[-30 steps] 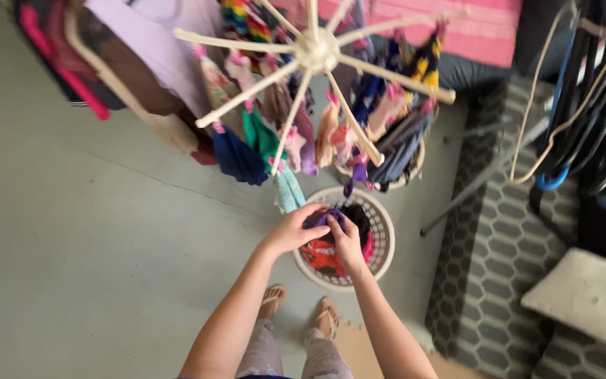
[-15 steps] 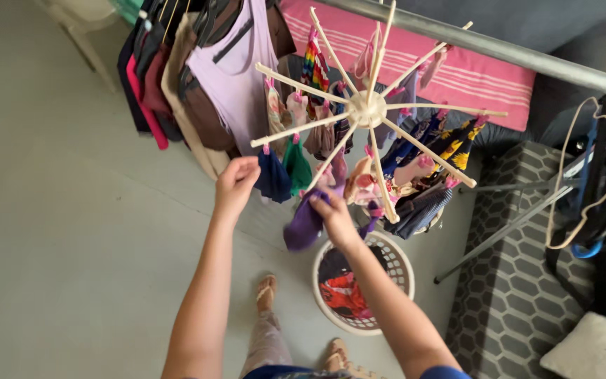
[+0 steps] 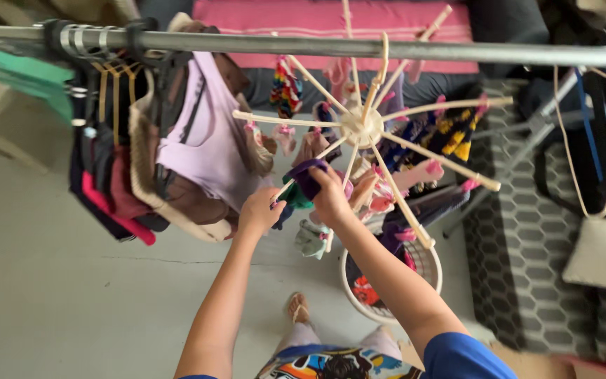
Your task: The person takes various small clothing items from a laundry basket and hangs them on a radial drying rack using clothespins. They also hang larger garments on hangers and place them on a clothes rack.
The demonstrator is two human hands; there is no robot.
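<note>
Hanging from a rail (image 3: 247, 43), a lilac top (image 3: 208, 144) fills the left. Beside it the left hand (image 3: 259, 210) pinches a peg on an arm of the spoked dryer (image 3: 353, 128). The right hand (image 3: 332, 196), fingers pressed together, holds a purple cloth (image 3: 306, 177) against that arm. Below sits a white basket (image 3: 431, 270); grey matting (image 3: 527, 267) lies right.

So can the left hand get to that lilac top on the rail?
Probably yes. The left hand is raised right beside the lilac top, with nothing between them, though its fingers already pinch at a spoke of the round drying rack.
</note>
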